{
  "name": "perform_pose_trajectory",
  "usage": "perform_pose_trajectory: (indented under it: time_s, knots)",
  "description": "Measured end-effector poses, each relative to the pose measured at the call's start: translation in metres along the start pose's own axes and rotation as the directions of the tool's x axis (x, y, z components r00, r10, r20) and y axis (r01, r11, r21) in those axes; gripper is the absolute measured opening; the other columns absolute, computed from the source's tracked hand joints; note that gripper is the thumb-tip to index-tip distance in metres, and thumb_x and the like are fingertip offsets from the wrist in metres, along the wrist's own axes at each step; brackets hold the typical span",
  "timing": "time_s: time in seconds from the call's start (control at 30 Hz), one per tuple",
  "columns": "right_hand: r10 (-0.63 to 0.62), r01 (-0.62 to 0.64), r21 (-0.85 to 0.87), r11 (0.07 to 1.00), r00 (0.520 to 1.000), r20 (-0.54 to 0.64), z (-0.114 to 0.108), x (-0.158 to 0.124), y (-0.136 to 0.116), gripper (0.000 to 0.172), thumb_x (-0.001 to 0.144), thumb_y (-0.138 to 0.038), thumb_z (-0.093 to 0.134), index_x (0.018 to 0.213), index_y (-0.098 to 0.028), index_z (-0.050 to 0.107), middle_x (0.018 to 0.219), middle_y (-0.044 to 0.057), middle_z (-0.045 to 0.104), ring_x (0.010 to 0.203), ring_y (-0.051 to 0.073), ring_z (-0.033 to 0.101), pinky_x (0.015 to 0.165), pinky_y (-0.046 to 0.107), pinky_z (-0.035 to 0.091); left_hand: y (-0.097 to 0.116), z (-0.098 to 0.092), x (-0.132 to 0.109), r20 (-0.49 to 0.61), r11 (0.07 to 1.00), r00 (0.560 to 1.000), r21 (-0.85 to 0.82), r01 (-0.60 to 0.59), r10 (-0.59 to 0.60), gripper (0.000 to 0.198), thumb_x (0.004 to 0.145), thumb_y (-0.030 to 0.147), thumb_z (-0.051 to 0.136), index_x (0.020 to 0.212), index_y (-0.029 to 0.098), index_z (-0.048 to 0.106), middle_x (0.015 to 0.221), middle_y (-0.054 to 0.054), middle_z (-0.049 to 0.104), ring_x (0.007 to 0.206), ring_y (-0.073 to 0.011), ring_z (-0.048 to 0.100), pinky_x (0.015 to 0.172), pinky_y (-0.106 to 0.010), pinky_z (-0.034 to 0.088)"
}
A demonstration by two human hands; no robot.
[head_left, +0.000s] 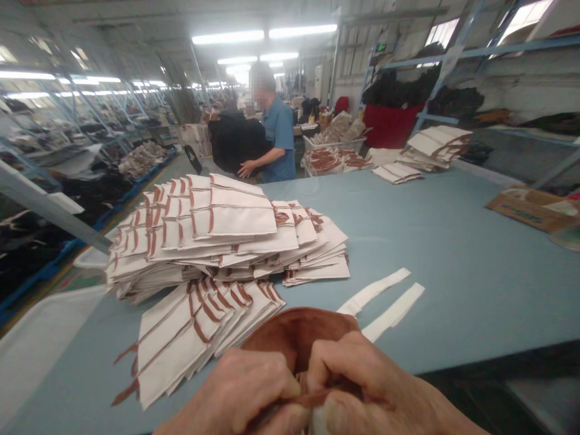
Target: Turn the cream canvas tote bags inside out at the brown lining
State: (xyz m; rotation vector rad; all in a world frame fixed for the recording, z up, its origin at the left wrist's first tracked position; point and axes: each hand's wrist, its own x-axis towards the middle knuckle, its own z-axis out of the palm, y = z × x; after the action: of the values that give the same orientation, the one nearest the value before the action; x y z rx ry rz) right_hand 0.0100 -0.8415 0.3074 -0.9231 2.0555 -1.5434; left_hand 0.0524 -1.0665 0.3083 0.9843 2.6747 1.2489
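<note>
Brown fabric is bunched at the bottom centre, near the table's front edge. My left hand pinches it from the left, fingers curled. From the right my right hand grips the same fabric, its thumb close to the left thumb. A bit of white material shows between the thumbs; what it belongs to is hidden. Just beyond the hands, white fabric pieces with brown strips lie fanned out. Two loose white strips rest on the table to the right.
A tall stack of white pieces with brown trim stands left of centre on the blue-green table. Smaller stacks sit at the back right, a cardboard box at the right. Beyond the table a person holds dark cloth.
</note>
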Motion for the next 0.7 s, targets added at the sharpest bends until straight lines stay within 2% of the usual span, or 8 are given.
perform_pose_trajectory:
  time_s: [0.07,0.13,0.27,0.33,0.47,0.53,0.63,0.7]
  knots:
    - [-0.034,0.034,-0.012,0.999,0.999,0.035,-0.003,0.006,0.000,0.062,0.102,-0.075,0.036,0.076,-0.021,0.051,0.070,-0.002,0.052,0.068,0.014,0.047,0.062,0.024,0.036,0.004,-0.006,0.009,0.007,0.996,0.997,-0.039,0.083,-0.083,0.030,0.104,0.025,0.051,0.075,0.022,0.050,0.066,0.006,0.057,0.058,-0.0088,0.051,0.058,-0.020,0.039]
    - [-0.071,0.072,-0.005,0.997,0.997,0.035,-0.004,0.014,0.004,0.063,0.105,-0.073,0.028,0.073,-0.021,0.046,0.069,-0.003,0.048,0.067,0.014,0.045,0.065,0.026,0.036,0.004,-0.010,0.014,0.018,0.985,0.990,-0.101,0.141,-0.140,0.031,0.105,0.029,0.053,0.075,0.021,0.053,0.068,0.006,0.058,0.062,-0.0085,0.051,0.063,-0.018,0.040]
    - [-0.155,0.153,0.067,0.986,0.987,0.032,-0.004,0.022,0.019,0.062,0.107,-0.068,0.028,0.072,-0.021,0.047,0.070,-0.003,0.048,0.068,0.013,0.046,0.067,0.027,0.037,-0.005,-0.013,0.015,0.109,0.956,0.982,-0.235,0.174,-0.152,0.044,0.109,0.051,0.044,0.081,0.021,0.059,0.074,0.003,0.062,0.070,-0.0111,0.056,0.069,-0.019,0.043]
    - [-0.163,0.160,0.073,0.984,0.986,0.038,-0.004,0.022,0.024,0.062,0.108,-0.068,0.029,0.073,-0.020,0.049,0.070,-0.003,0.049,0.067,0.013,0.047,0.067,0.027,0.036,-0.008,-0.013,0.015,0.161,0.944,0.977,-0.277,0.181,-0.141,0.048,0.109,0.055,0.041,0.084,0.020,0.060,0.076,0.002,0.063,0.071,-0.0119,0.057,0.069,-0.019,0.043]
    - [-0.175,0.174,0.027,0.984,0.983,0.049,-0.005,0.019,0.026,0.062,0.108,-0.067,0.030,0.075,-0.019,0.052,0.068,-0.003,0.048,0.065,0.012,0.046,0.065,0.027,0.034,-0.008,-0.017,0.018,0.219,0.955,0.966,-0.231,0.186,-0.136,0.044,0.109,0.050,0.042,0.086,0.020,0.064,0.077,0.001,0.065,0.071,-0.0126,0.057,0.069,-0.020,0.043]
    - [-0.187,0.186,0.019,0.982,0.981,0.052,-0.005,0.021,0.023,0.057,0.106,-0.065,0.042,0.072,-0.020,0.049,0.064,-0.006,0.045,0.059,0.010,0.041,0.060,0.026,0.030,-0.006,-0.019,0.020,0.228,0.963,0.961,-0.185,0.198,-0.154,0.040,0.108,0.045,0.045,0.083,0.020,0.064,0.075,0.002,0.064,0.069,-0.0121,0.056,0.067,-0.020,0.042]
    - [-0.217,0.219,-0.038,0.975,0.974,0.059,-0.007,0.026,0.018,0.048,0.102,-0.049,0.059,0.068,-0.021,0.041,0.062,-0.008,0.040,0.057,0.009,0.036,0.056,0.026,0.025,-0.005,-0.023,0.023,0.218,0.966,0.956,-0.123,0.227,-0.197,0.037,0.106,0.040,0.048,0.079,0.020,0.062,0.072,0.003,0.061,0.067,-0.0113,0.055,0.064,-0.020,0.040]
    - [-0.249,0.253,-0.075,0.964,0.967,0.061,-0.009,0.028,0.014,0.043,0.102,-0.037,0.060,0.068,-0.021,0.040,0.064,-0.007,0.041,0.058,0.009,0.037,0.057,0.025,0.026,-0.007,-0.024,0.023,0.181,0.966,0.958,-0.091,0.243,-0.224,0.036,0.105,0.040,0.052,0.077,0.020,0.061,0.071,0.004,0.059,0.066,-0.0107,0.053,0.063,-0.020,0.038]
